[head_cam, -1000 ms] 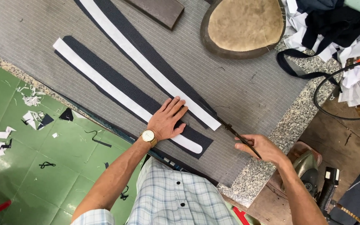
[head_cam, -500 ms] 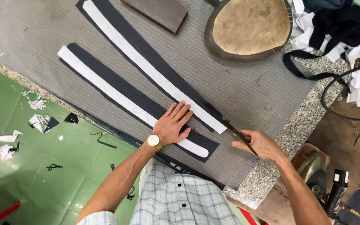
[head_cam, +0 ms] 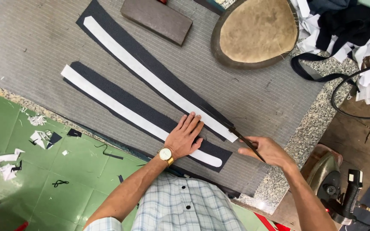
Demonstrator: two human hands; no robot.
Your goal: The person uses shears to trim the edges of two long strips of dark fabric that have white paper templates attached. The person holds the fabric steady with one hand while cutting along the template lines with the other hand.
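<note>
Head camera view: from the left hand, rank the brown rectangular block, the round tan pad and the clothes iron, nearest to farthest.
Measured from the left hand, flat on the dark fabric strip:
1. Round tan pad, up and to the right.
2. Brown rectangular block, straight up at the top edge; close to the pad's distance, so hard to separate.
3. Clothes iron, far right, off the mat.

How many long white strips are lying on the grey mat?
2. The upper white strip runs diagonally toward the right hand; the lower white strip lies under the left hand. None seems hidden.

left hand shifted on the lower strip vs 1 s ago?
No. The left hand presses the same spot near the rounded end of the lower white strip; only the camera view shifted.
</note>
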